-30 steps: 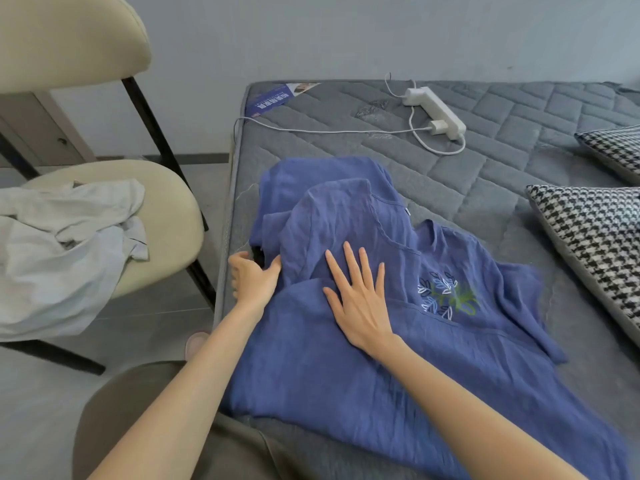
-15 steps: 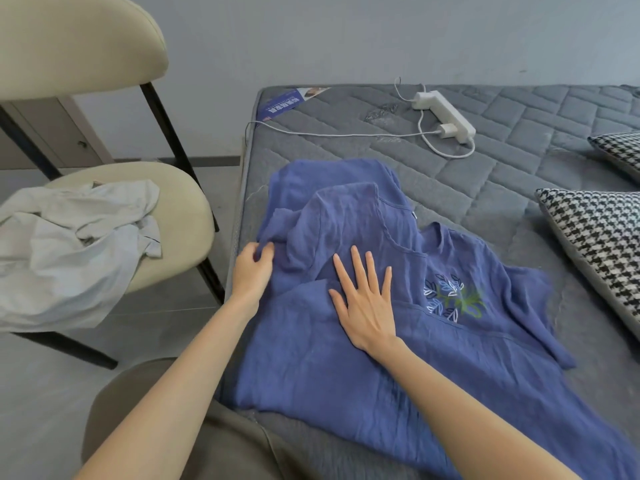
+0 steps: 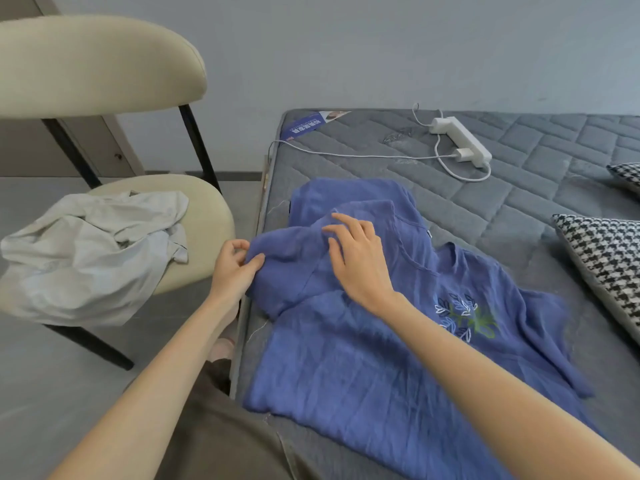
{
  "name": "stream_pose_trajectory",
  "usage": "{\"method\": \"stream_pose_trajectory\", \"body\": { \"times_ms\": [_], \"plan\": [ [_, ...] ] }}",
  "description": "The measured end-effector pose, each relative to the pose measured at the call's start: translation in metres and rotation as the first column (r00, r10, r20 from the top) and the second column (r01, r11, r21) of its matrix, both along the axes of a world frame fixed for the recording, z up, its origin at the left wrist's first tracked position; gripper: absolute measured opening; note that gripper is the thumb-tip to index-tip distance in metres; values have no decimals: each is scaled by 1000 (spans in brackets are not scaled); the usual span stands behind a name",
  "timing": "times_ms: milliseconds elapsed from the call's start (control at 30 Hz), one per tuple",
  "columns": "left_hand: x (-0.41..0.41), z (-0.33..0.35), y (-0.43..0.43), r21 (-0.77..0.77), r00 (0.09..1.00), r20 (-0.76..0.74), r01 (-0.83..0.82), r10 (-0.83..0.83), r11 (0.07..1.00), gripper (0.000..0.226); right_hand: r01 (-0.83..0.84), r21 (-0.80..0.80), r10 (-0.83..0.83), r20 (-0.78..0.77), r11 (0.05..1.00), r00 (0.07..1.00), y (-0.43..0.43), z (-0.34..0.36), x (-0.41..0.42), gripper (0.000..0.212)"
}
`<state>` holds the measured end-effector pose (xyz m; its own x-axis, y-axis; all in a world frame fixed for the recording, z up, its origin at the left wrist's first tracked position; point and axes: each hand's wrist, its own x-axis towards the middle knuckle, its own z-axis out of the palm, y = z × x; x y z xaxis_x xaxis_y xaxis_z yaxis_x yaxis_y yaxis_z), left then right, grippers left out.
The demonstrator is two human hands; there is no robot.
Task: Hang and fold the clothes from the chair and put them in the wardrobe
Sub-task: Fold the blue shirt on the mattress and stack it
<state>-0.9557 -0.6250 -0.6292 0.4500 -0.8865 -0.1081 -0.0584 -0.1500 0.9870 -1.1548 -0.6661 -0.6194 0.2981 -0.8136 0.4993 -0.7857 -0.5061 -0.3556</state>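
Left hand (image 3: 235, 266) pinches the hem of the sleeve (image 3: 294, 265), which runs toward 3 o'clock across the blue T-shirt (image 3: 346, 358); right hand (image 3: 362, 261), fingers loosely curved, rests ungripping on its far end

Bare quilted mattress (image 3: 519, 209) lies open beyond the blue shirt (image 3: 346, 358), apart from a white power strip (image 3: 462, 142) and its cable. A houndstooth cushion (image 3: 606, 258) blocks the right. A chair (image 3: 207, 216) stands just beside the left edge.
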Motion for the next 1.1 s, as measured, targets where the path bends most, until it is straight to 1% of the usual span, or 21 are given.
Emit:
{"method": "stream_pose_trajectory", "body": {
  "times_ms": [33, 67, 133, 233, 300, 367, 467, 500, 533, 600, 633, 667, 733, 800, 833, 900, 967, 1033, 1100],
  "plan": [
    [1, 1, 1, -6, 1000, -21, 12, -12, 1000, 18, -54, 58, 55, -13, 997, 998, -9, 10, 7, 28],
    [2, 1, 1, -11, 999, -30, 21, -21, 1000, 19, -91, 119, 99, -61, 989, 993, -20, 19, 14, 28],
    [6, 2, 2, -28, 999, -16, 49, -50, 998, 20, -107, 245, 160, -208, 964, 965, -41, 31, 26, 31],
    [8, 5, 4, -62, 994, 29, 105, -103, 993, 25, -69, 390, 250, -435, 918, 865, -63, 45, 42, 34],
    [9, 5, 3, -87, 991, 61, 123, -118, 989, 28, -39, 454, 310, -540, 890, 782, -71, 50, 52, 32],
    [10, 5, 2, -109, 989, 82, 135, -127, 985, 28, -6, 489, 335, -589, 872, 736, -76, 54, 60, 29],
    [10, 6, 2, -128, 983, 119, 154, -139, 980, 29, 1, 484, 334, -605, 875, 722, -82, 55, 69, 23],
    [10, 6, 2, -136, 982, 129, 154, -137, 979, 29, -10, 464, 319, -594, 886, 738, -84, 56, 71, 22],
    [10, 7, 3, -149, 982, 137, 149, -129, 978, 30, -23, 438, 290, -553, 898, 781, -86, 58, 72, 22],
    [10, 7, 6, -179, 984, 148, 124, -98, 976, 31, -38, 401, 198, -364, 915, 910, -89, 65, 73, 23],
    [10, 7, 7, -188, 985, 149, 111, -83, 976, 30, -52, 393, 161, -248, 918, 955, -89, 69, 73, 23],
    [9, 8, 8, -187, 987, 145, 98, -72, 978, 31, -83, 399, 153, -147, 913, 977, -88, 71, 73, 22],
    [6, 11, 11, -170, 994, 93, 80, -65, 982, 36, -178, 452, 211, -24, 874, 977, -87, 76, 70, 19],
    [0, 15, 14, -141, 995, 17, 97, -96, 985, 45, -244, 506, 259, 41, 827, 965, -84, 78, 63, 17],
    [-4, 16, 15, -124, 994, 10, 112, -111, 986, 48, -252, 522, 258, 63, 815, 964, -82, 78, 58, 17],
    [-13, 18, 18, -114, 990, 43, 141, -137, 983, 48, -241, 547, 212, 117, 802, 970, -81, 75, 45, 16],
    [-23, 19, 19, -137, 982, 94, 176, -164, 975, 47, -231, 586, 138, 199, 777, 970, -79, 70, 29, 17],
    [-37, 20, 19, -136, 961, 168, 243, -219, 960, 47, -218, 618, 53, 274, 755, 960, -76, 62, 13, 18],
    [-51, 15, 21, -96, 920, 244, 338, -308, 936, 49, -187, 636, -17, 301, 749, 954, -73, 54, -4, 20]
  ]
}}
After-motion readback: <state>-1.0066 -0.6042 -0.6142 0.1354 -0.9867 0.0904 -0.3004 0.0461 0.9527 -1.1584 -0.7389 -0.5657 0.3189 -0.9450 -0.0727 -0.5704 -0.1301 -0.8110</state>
